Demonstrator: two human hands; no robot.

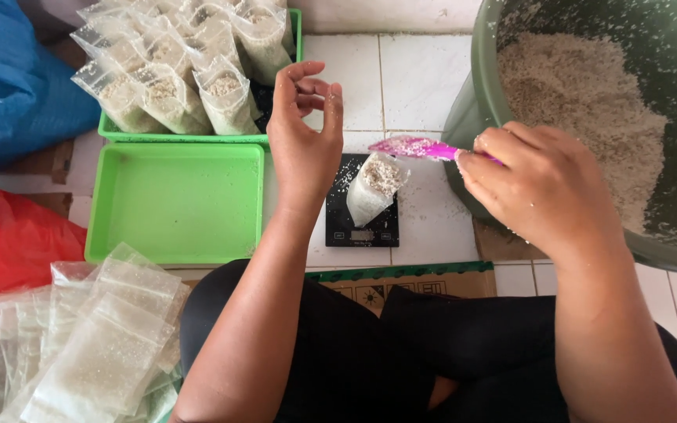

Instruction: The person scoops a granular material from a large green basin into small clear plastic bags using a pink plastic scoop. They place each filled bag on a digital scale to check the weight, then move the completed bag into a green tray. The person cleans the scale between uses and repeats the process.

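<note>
My right hand (538,184) grips a pink spoon (417,147) dusted with pale grain, its tip over the mouth of a small clear bag (374,188). The bag stands partly filled on a small black scale (362,227). My left hand (303,141) hovers just left of the bag, fingers curled apart, holding nothing. A large green tub (558,94) of the same grain sits at the right, beside my right hand.
An empty green tray (174,200) lies left of the scale. Behind it another green tray (186,74) holds several filled bags. A stack of empty clear bags (92,345) is at the lower left, with red plastic (5,258) and blue plastic (9,78) beyond.
</note>
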